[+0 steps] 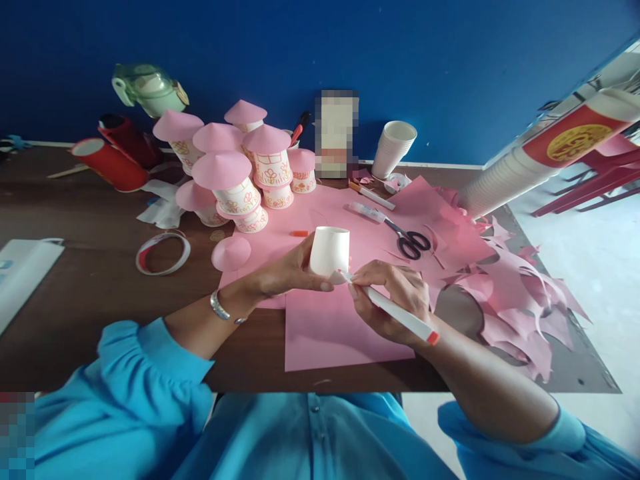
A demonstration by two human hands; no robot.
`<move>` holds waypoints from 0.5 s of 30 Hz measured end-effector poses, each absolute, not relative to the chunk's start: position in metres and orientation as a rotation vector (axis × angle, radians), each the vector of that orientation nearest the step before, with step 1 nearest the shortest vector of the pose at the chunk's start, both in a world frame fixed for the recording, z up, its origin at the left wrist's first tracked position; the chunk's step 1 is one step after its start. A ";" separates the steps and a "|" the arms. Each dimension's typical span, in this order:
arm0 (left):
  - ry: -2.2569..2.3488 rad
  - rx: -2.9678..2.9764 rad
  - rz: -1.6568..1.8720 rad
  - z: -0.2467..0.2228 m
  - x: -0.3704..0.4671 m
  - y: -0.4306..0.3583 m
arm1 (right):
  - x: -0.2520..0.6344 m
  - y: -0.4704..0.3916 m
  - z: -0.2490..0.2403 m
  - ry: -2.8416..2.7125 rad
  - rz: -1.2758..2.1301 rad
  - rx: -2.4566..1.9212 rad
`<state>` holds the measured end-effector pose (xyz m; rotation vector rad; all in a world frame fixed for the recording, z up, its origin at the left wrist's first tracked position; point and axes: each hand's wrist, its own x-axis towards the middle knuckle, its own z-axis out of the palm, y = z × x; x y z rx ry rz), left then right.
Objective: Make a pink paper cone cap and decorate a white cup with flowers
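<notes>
Blue blouse (pixel 313 433): worn along the bottom of the frame.
White cup (pixel 330 248): seen at centre, visible wall bare, decoration judged barely begun.
Left hand (pixel 285 272): cup pinched between thumb and fingers.
Right hand (pixel 395 293): white marker (pixel 400 316) gripped, tip held at the cup's lower side; contact cannot be told.
Flower-patterned cups (pixel 271 170): grouped upper left of centre, drawn on and topped with pink cones (pixel 221 169), apparently finished.
Loose cone (pixel 231 254): placed left of centre.
Cup stack (pixel 393 150): left undecorated, upper right of centre.

hands (pixel 393 293) 2 | held cup (pixel 330 250) 1 | markers (pixel 400 314) 2 | scissors (pixel 411 245) 1 | tape roll (pixel 186 255) 1 | pink cones (pixel 221 169) 8+
</notes>
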<state>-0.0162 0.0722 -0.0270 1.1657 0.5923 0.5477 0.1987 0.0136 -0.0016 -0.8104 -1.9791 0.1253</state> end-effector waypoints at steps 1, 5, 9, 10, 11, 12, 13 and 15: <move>0.590 1.165 0.547 -0.027 -0.016 0.072 | 0.198 0.013 -0.002 -1.982 0.134 -0.814; 0.575 1.150 0.546 -0.027 -0.016 0.072 | 0.198 0.012 0.000 -1.997 0.149 -0.827; 0.571 1.148 0.542 -0.028 -0.016 0.072 | 0.198 0.012 0.000 -2.010 0.160 -0.831; 0.575 1.151 0.539 -0.028 -0.016 0.073 | 0.198 0.012 0.000 -2.010 0.166 -0.834; 0.580 1.153 0.539 -0.028 -0.016 0.073 | 0.198 0.012 0.000 -2.011 0.172 -0.835; 0.583 1.157 0.540 -0.028 -0.016 0.073 | 0.198 0.012 0.000 -2.013 0.180 -0.833; 0.586 1.162 0.543 -0.027 -0.016 0.073 | 0.198 0.012 0.000 -2.016 0.189 -0.828; 0.583 1.174 0.548 -0.025 -0.016 0.073 | 0.198 0.011 0.001 -2.023 0.225 -0.816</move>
